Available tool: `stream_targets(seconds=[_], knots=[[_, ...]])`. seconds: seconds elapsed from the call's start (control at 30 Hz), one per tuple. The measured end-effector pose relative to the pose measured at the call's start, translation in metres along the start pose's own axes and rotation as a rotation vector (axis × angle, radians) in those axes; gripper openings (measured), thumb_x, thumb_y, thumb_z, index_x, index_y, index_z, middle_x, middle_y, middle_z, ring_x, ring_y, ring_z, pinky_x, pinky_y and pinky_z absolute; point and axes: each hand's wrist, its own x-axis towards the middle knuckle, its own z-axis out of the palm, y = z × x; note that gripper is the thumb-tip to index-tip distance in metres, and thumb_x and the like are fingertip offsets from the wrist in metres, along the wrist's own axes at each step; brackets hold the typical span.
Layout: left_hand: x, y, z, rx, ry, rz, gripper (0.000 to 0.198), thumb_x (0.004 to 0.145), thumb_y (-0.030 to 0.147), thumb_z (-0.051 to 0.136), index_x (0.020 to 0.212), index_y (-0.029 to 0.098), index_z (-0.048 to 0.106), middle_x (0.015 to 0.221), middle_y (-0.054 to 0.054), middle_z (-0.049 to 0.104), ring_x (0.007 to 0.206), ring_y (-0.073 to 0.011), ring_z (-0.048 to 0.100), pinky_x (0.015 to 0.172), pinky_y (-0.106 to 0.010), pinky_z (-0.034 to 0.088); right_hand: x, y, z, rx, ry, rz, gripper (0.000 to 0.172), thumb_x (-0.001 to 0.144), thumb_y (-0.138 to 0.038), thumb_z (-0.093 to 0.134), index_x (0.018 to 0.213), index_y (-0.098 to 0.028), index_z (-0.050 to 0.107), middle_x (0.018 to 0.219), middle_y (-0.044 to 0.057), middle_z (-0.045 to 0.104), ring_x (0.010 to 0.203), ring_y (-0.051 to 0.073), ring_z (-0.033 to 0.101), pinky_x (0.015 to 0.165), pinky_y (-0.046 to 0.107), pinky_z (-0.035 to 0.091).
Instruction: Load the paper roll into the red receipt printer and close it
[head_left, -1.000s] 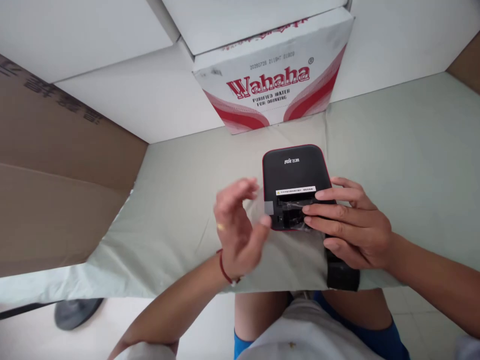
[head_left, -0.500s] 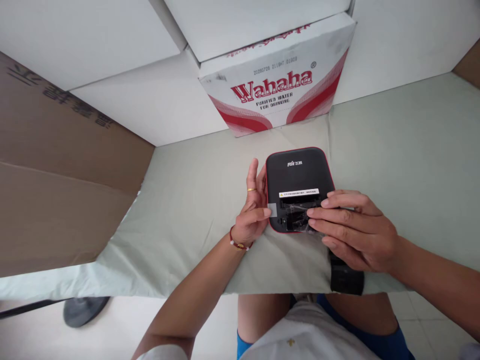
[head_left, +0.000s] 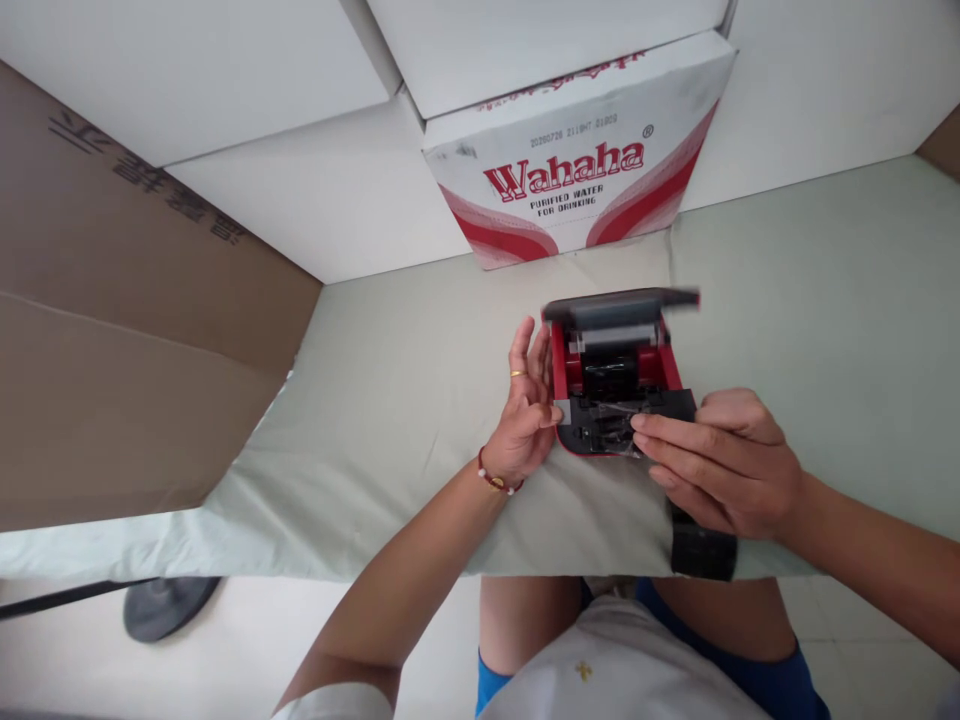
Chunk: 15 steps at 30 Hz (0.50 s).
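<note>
Between the left fingers point(head_left: 519, 350) clasping it and right fingers point(head_left: 679, 432), grip unclear, sits the red-sided device point(head_left: 646, 366).

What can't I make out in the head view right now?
All in the head view:
Device lid: blurred, so fine detail is lost.
Front panel: partly covered by the fingers of the right hand.
Black object below that hand: upper end hidden by the hand.
Brown carton: cut off by the left edge.

Passage behind the printer point(head_left: 646, 366) is blocked by a carton point(head_left: 577, 180), over its rear by the lid point(head_left: 615, 308). Its flanks are obstructed by the left hand point(head_left: 529, 420) and right hand point(head_left: 727, 460); clearance is offered over cloth point(head_left: 810, 290) at its right rear.
</note>
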Motion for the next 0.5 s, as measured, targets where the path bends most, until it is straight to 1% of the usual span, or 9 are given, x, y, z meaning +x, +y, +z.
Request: stream_targets(seconds=[0.1,0.17,0.2,0.23,0.3,0.33,0.37,0.4,0.5], knots=[[0.001,-0.007,-0.004,0.013,-0.030,0.032,0.118,0.075,0.044,0.094,0.172,0.048,0.029,0.191,0.001,0.027,0.183,-0.0309,0.011,0.150,-0.053,0.009,0.016,0.005,-0.008,0.039,0.044,-0.082,0.036,0.099,-0.017,0.077,0.135,-0.025,0.078,0.121,0.006,0.089,0.100,0.026,0.074,0.091,0.047,0.062],[0.001,-0.010,-0.005,0.007,-0.046,0.035,0.116,0.077,0.047,0.094,0.173,0.047,0.029,0.191,0.000,0.027,0.182,-0.0322,0.014,0.150,-0.055,0.010,0.033,0.008,-0.020,0.178,-0.009,-0.103,0.022,0.103,-0.019,0.072,0.123,-0.021,0.080,0.115,0.009,0.089,0.101,0.025,0.077,0.090,0.043,0.064],[0.002,-0.011,-0.005,-0.002,-0.048,0.035,0.114,0.078,0.048,0.093,0.173,0.047,0.030,0.191,0.000,0.028,0.182,-0.0329,0.016,0.149,-0.056,0.012,0.043,0.009,-0.027,0.259,-0.048,-0.069,0.017,0.106,-0.020,0.068,0.117,-0.021,0.080,0.112,0.009,0.088,0.100,0.024,0.079,0.091,0.041,0.065],[0.002,-0.011,-0.004,-0.018,-0.042,0.036,0.112,0.079,0.049,0.093,0.172,0.047,0.032,0.190,0.000,0.031,0.181,-0.0333,0.018,0.149,-0.056,0.015,0.053,0.010,-0.034,0.322,-0.088,0.005,0.018,0.110,-0.023,0.062,0.112,-0.022,0.081,0.109,0.008,0.088,0.098,0.022,0.080,0.090,0.038,0.065],[0.003,-0.012,-0.003,-0.057,-0.003,0.036,0.100,0.083,0.052,0.090,0.168,0.045,0.040,0.187,-0.001,0.036,0.180,-0.0335,0.024,0.148,-0.056,0.020,0.077,0.012,-0.043,0.359,-0.177,0.233,0.029,0.116,-0.031,0.055,0.106,-0.025,0.082,0.101,0.004,0.087,0.089,0.020,0.082,0.083,0.034,0.065],[0.003,-0.012,-0.002,-0.068,0.028,0.034,0.092,0.085,0.053,0.089,0.165,0.044,0.044,0.186,-0.002,0.040,0.179,-0.0331,0.027,0.147,-0.056,0.022,0.089,0.013,-0.044,0.318,-0.246,0.338,0.033,0.116,-0.035,0.053,0.105,-0.025,0.083,0.099,0.003,0.086,0.086,0.020,0.082,0.080,0.033,0.064],[0.004,-0.013,-0.001,-0.068,0.061,0.029,0.085,0.087,0.054,0.088,0.161,0.042,0.049,0.184,-0.003,0.043,0.178,-0.0325,0.029,0.147,-0.055,0.024,0.101,0.014,-0.043,0.241,-0.342,0.408,0.034,0.116,-0.035,0.053,0.105,-0.026,0.083,0.098,0.003,0.086,0.084,0.021,0.082,0.079,0.033,0.063],[0.005,-0.014,-0.001,-0.060,0.092,0.024,0.078,0.088,0.054,0.088,0.157,0.040,0.054,0.182,-0.004,0.046,0.176,-0.0321,0.032,0.146,-0.054,0.025,0.112,0.015,-0.039,0.131,-0.460,0.439,0.033,0.114,-0.034,0.054,0.104,-0.025,0.084,0.098,0.004,0.086,0.085,0.022,0.081,0.078,0.034,0.061],[0.009,-0.017,-0.002,-0.037,0.150,0.012,0.068,0.087,0.053,0.091,0.145,0.033,0.062,0.175,-0.008,0.054,0.173,-0.0315,0.039,0.145,-0.052,0.028,0.140,0.019,-0.015,-0.271,-0.799,0.426,0.025,0.104,-0.022,0.059,0.106,-0.022,0.084,0.108,0.011,0.087,0.093,0.030,0.082,0.078,0.038,0.059]])
